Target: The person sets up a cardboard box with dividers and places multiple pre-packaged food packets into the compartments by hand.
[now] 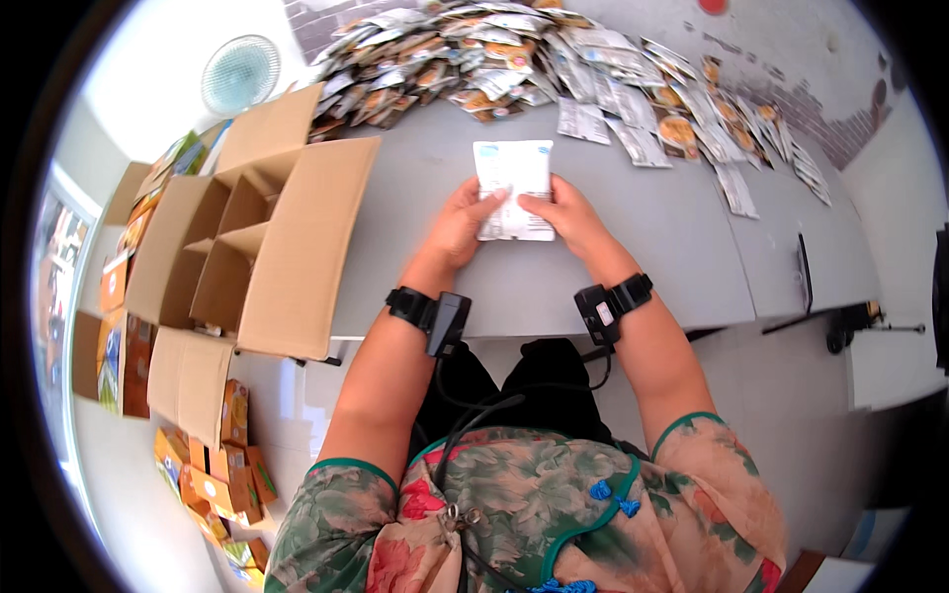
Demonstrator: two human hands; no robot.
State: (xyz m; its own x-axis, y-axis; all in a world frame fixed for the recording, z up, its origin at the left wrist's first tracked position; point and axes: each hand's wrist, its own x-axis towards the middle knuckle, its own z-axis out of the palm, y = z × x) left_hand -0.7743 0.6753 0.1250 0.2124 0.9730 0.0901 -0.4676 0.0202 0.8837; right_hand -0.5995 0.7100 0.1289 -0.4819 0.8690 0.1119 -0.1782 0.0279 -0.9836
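Note:
A white sealed packet (515,168) with a printed back is held upright over the grey table (415,257), between both my hands. My left hand (461,219) grips its left edge, thumb lying across the front. On the opposite edge, my right hand (568,212) closes in the same way, its thumb pressed on the packet's face. The fingers behind the packet are hidden. Black straps with small boxes sit on both my wrists.
A big heap of packets (494,59) covers the table's far side and spreads right. An opened cardboard box (306,247) with dividers stands at the left. Orange boxes (219,479) lie on the floor. A thin dark panel (804,275) stands at the right.

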